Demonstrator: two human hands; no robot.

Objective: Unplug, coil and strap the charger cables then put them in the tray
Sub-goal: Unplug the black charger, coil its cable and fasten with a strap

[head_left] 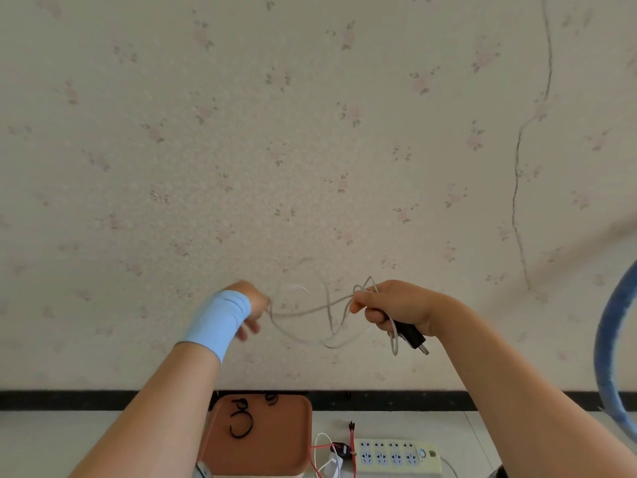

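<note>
While left hand (254,305) and right hand (393,302) hold it aloft, cable (303,312) droops.

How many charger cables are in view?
3. The grey cable is held up between the left hand and right hand. The red cable and the white cable lie by the left end of the power strip. Others may be hidden.

the wallpaper (310,132) is cream, sprinkled with faded pink flowers and grey-green leaves. the cable (394,336) is pale grey, its plug (411,333) black, the wristband (220,319) light blue. the tray (286,446) is terracotta brown, the straps (240,437) black, the power strip (431,462) pale yellow, the lead (352,450) red.
</note>
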